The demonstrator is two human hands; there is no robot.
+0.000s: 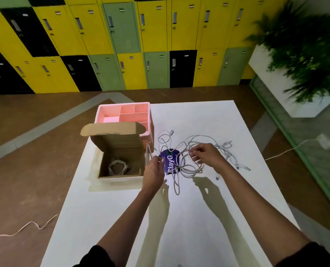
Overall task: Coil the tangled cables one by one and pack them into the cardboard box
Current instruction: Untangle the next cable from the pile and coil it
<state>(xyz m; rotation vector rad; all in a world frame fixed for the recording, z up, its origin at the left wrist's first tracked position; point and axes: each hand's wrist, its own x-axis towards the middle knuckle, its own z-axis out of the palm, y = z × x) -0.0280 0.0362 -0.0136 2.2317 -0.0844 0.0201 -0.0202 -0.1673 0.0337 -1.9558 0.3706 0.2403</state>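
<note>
- The tangled cables lie on the white table, partly over a purple packet.
- Left hand, at the tangle's 9 o'clock: fingers curled round a white strand.
- Right hand, over its 2 o'clock side: fingers and thumb pinch another strand.
- Cardboard box, open at 9 o'clock of the left hand, holds one coiled cable.
- Pink tray at the box's 12 o'clock.

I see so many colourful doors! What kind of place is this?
Probably a locker area in an office or school: a wall of yellow, green and black lockers, a white table and a leafy planter.
</note>
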